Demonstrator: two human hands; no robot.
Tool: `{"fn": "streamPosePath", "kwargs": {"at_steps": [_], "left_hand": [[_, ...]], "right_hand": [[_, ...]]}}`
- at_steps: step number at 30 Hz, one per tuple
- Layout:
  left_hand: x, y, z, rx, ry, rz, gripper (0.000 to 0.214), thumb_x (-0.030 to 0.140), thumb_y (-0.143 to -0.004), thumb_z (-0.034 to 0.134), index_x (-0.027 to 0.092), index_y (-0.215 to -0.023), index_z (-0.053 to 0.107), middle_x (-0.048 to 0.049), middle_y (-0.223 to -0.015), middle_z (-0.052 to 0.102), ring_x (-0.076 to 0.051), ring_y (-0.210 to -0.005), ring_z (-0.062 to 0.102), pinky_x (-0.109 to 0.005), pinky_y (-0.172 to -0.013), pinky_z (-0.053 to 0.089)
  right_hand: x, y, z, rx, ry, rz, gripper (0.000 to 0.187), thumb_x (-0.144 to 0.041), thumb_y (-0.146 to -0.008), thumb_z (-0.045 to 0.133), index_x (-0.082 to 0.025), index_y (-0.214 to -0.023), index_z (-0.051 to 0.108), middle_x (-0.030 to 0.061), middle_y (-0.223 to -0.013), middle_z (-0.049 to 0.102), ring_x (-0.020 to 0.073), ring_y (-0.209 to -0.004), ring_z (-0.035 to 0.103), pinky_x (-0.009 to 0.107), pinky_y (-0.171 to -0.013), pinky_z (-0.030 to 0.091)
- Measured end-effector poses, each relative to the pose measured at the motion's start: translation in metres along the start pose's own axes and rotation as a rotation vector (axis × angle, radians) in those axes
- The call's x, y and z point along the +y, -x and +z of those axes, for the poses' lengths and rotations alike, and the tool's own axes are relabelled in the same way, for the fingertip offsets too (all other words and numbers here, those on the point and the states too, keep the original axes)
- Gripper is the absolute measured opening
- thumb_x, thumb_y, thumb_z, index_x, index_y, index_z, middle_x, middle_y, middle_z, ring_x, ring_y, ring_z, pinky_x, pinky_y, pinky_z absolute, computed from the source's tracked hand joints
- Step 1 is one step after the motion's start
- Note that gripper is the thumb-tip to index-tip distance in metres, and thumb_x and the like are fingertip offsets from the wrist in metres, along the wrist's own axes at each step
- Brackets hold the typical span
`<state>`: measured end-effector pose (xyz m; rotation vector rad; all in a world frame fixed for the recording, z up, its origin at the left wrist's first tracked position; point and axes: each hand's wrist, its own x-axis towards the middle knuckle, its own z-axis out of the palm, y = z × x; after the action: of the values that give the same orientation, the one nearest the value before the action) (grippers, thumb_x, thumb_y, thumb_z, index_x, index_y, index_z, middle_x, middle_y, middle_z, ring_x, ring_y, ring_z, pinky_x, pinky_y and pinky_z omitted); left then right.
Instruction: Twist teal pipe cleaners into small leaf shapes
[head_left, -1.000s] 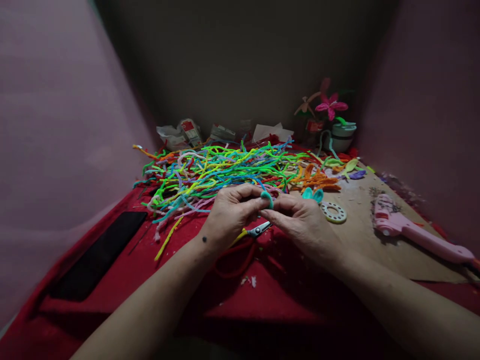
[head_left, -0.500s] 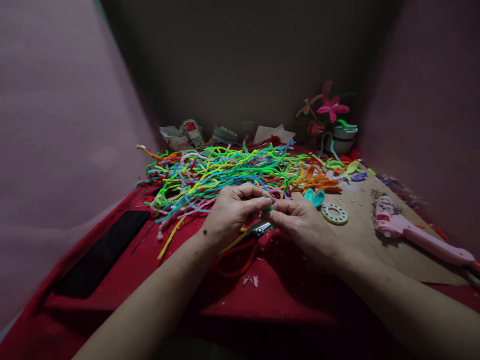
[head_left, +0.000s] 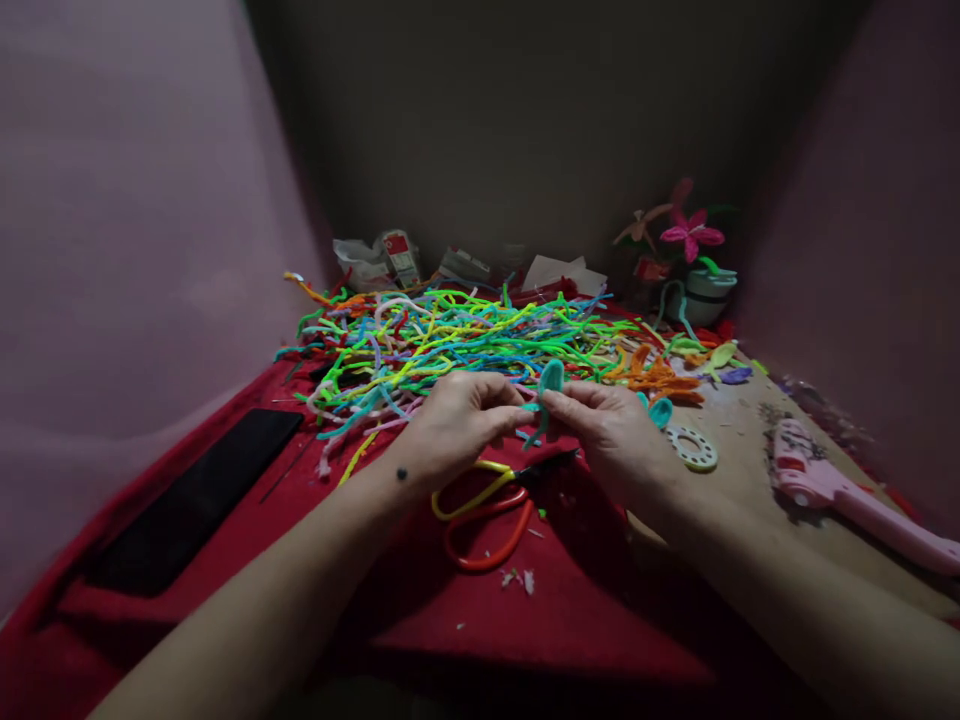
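Two bare forearms reach in from the lower corners and converge over the red cloth (head_left: pixel 420 620), wrists raised a little, backs of both hands turned up and fingertips meeting near the middle. The left hand (head_left: pixel 457 425) points rightward with its fingers curled under; the right hand (head_left: pixel 611 425) mirrors it, angled inward. One second ago the teal piece (head_left: pixel 551 378) showed only as a small curl between the fingertips, and half a second ago it was mostly covered; now a rounded loop stands upright above the right fingertips, with a thin tail hanging below. The scissors (head_left: pixel 525 477), lying on the cloth below the hands, show far more of their yellow and red handles than before. The teal petals (head_left: pixel 660 412) are now partly hidden behind the right hand, near the white ring (head_left: pixel 703 461). The right thumb and forefinger pinch the teal piece at the loop's base, while the left thumb and forefinger, pressed nearly together, nip a short end of it; how the remaining left fingers sit is hidden.
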<state>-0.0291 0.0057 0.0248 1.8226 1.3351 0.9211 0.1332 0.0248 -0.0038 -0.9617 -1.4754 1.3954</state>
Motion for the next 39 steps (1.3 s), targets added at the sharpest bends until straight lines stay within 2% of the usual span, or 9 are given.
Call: {"fn": "streamPosePath", "kwargs": {"at_steps": [4,7,9,12,18,24,29,34,39], "left_hand": [[-0.009,0.006,0.006,0.111,-0.373,0.293,0.019,0.024,-0.080,0.050,0.015,-0.069,0.063,0.0006,-0.062,0.059,-0.009,-0.057,0.050,-0.020,-0.056,0.037],[-0.011,0.006,0.013,0.096,-0.661,0.540,0.020,0.019,-0.082,0.042,0.016,-0.075,0.060,-0.0014,-0.068,0.061,-0.011,-0.060,0.052,-0.021,-0.053,0.033],[-0.010,0.004,0.017,0.063,-0.744,0.597,0.018,0.019,-0.082,0.041,0.016,-0.077,0.059,-0.0021,-0.071,0.062,-0.012,-0.060,0.052,-0.021,-0.050,0.031],[-0.008,0.000,0.018,0.023,-0.677,0.482,0.017,0.020,-0.081,0.043,0.017,-0.077,0.059,-0.0015,-0.069,0.061,-0.012,-0.060,0.053,-0.021,-0.052,0.034],[-0.007,-0.006,0.011,-0.089,-0.220,0.144,0.016,0.028,-0.078,0.053,0.016,-0.077,0.064,-0.0006,-0.074,0.063,-0.012,-0.070,0.055,-0.021,-0.064,0.041],[-0.010,-0.011,0.010,-0.131,0.182,-0.130,0.013,0.024,-0.073,0.055,0.013,-0.070,0.060,0.0006,-0.065,0.058,-0.009,-0.059,0.052,-0.019,-0.055,0.040],[-0.010,-0.010,0.009,-0.067,0.271,-0.233,0.010,0.024,-0.069,0.060,0.014,-0.072,0.059,0.0044,-0.052,0.052,-0.006,-0.043,0.042,-0.018,-0.044,0.034],[-0.010,-0.007,0.011,-0.133,0.419,-0.273,0.009,0.022,-0.068,0.060,0.015,-0.074,0.062,0.0064,-0.050,0.050,-0.004,-0.039,0.038,-0.016,-0.040,0.030],[-0.004,-0.004,0.018,-0.030,0.446,-0.302,0.006,0.018,-0.066,0.059,0.013,-0.063,0.058,0.0056,-0.051,0.049,-0.003,-0.041,0.039,-0.016,-0.041,0.032]], "right_hand": [[0.012,0.006,0.000,-0.004,-0.083,0.060,0.028,-0.039,-0.074,0.061,-0.016,-0.060,0.054,-0.0033,-0.055,0.049,0.0073,-0.048,0.042,0.021,-0.048,0.036],[0.019,0.011,-0.002,-0.017,-0.135,0.154,0.029,-0.040,-0.073,0.062,-0.017,-0.060,0.051,-0.0055,-0.048,0.045,0.0053,-0.039,0.035,0.019,-0.038,0.029],[0.022,0.013,-0.003,-0.026,-0.156,0.196,0.028,-0.040,-0.072,0.063,-0.017,-0.061,0.051,-0.0063,-0.046,0.044,0.0046,-0.037,0.033,0.017,-0.036,0.026],[0.023,0.015,-0.004,-0.013,-0.132,0.192,0.027,-0.040,-0.072,0.063,-0.016,-0.064,0.053,-0.0061,-0.047,0.044,0.0041,-0.038,0.034,0.017,-0.036,0.026],[0.024,0.014,-0.004,-0.013,-0.072,0.159,0.031,-0.042,-0.074,0.060,-0.015,-0.062,0.054,-0.0049,-0.049,0.045,0.0047,-0.039,0.036,0.018,-0.037,0.028],[0.027,0.012,-0.005,-0.096,-0.197,0.202,0.028,-0.040,-0.076,0.059,-0.014,-0.066,0.058,-0.0024,-0.054,0.051,0.0066,-0.043,0.042,0.020,-0.043,0.033],[0.026,0.014,-0.004,-0.099,-0.154,0.197,0.025,-0.038,-0.078,0.057,-0.014,-0.071,0.060,-0.0015,-0.058,0.053,0.0069,-0.048,0.043,0.020,-0.047,0.034],[0.021,0.016,-0.003,-0.071,-0.013,0.232,0.030,-0.044,-0.078,0.054,-0.015,-0.071,0.058,-0.0038,-0.052,0.048,0.0062,-0.042,0.038,0.020,-0.042,0.030],[0.015,0.016,0.000,0.031,0.099,0.073,0.020,-0.036,-0.075,0.059,-0.016,-0.077,0.059,-0.0009,-0.068,0.057,0.0093,-0.058,0.050,0.021,-0.055,0.039]]}}
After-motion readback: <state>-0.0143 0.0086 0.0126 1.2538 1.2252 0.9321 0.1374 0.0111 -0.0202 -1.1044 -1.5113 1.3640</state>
